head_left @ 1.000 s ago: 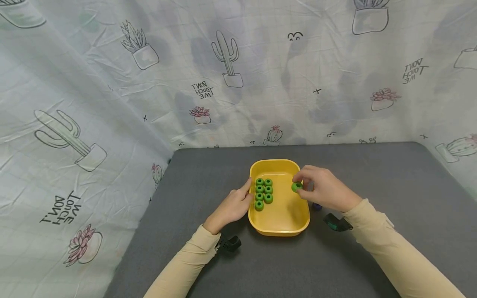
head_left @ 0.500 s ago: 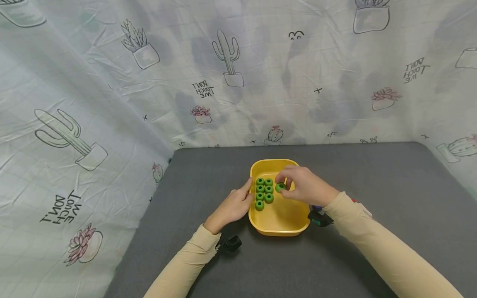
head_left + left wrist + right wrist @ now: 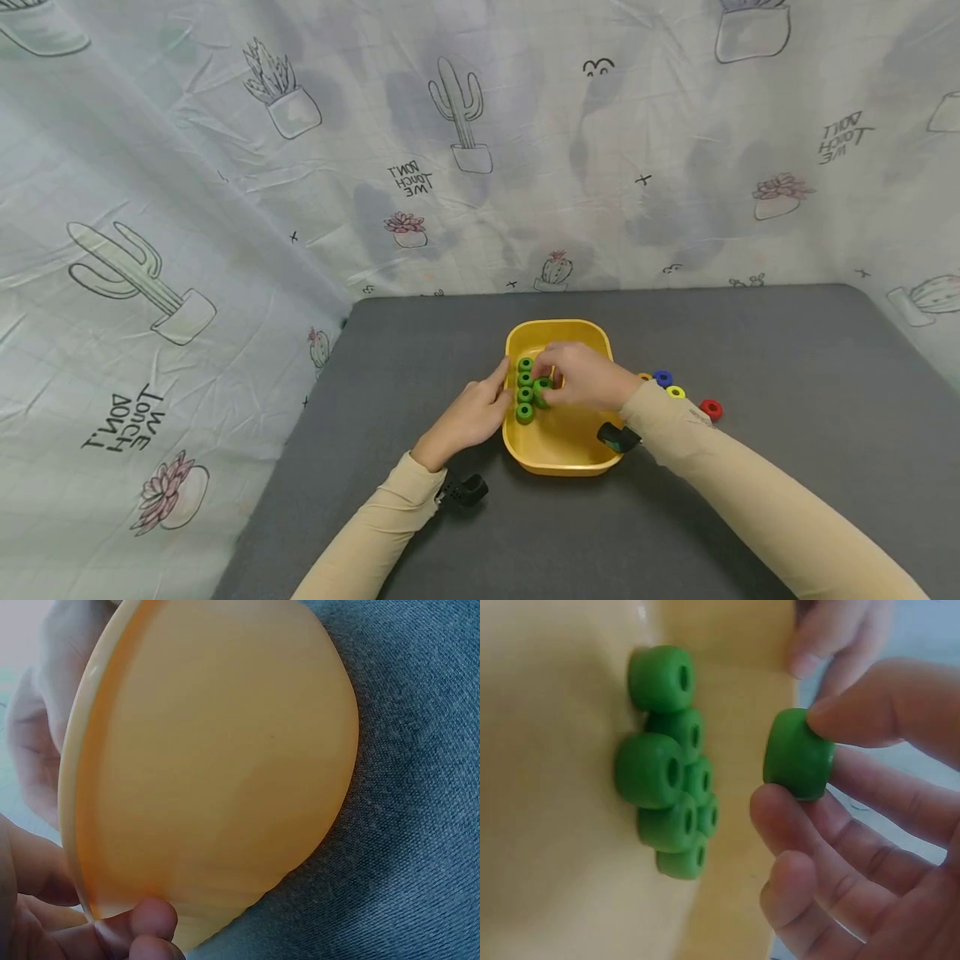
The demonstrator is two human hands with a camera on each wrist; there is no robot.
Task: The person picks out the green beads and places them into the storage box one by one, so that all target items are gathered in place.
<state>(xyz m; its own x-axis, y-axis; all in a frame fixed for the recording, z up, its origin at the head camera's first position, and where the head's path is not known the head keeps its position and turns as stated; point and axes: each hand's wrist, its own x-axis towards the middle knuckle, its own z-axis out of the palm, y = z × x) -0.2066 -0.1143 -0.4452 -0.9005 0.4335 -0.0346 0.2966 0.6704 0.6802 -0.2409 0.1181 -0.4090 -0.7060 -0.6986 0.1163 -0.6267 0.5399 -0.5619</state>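
In the head view, a yellow plastic tray (image 3: pixel 564 468) stands on the grey table, with several green beads (image 3: pixel 525 413) in rows along its left side. My left hand (image 3: pixel 467 413) holds the tray's left rim; in the left wrist view, its fingertips (image 3: pixel 154 918) lie against the outer wall. My right hand (image 3: pixel 588 377) is over the tray, pinching one green bead (image 3: pixel 799 756) between thumb and fingers. The right wrist view shows this bead apart from the others, which sit on the tray floor with their holes showing. My right hand partly covers the right-hand row in the head view.
Right of the tray, partly behind my right sleeve, lie a red bead (image 3: pixel 711 409), a blue bead (image 3: pixel 663 378), a yellow bead (image 3: pixel 676 392) and an orange bead (image 3: pixel 644 377). A cactus-print cloth (image 3: pixel 525 167) hangs behind the table.
My right hand has carried the green bead leftward from the tray's right rim to over the green rows. Coloured beads right of the tray have come into sight. The left hand keeps its place.
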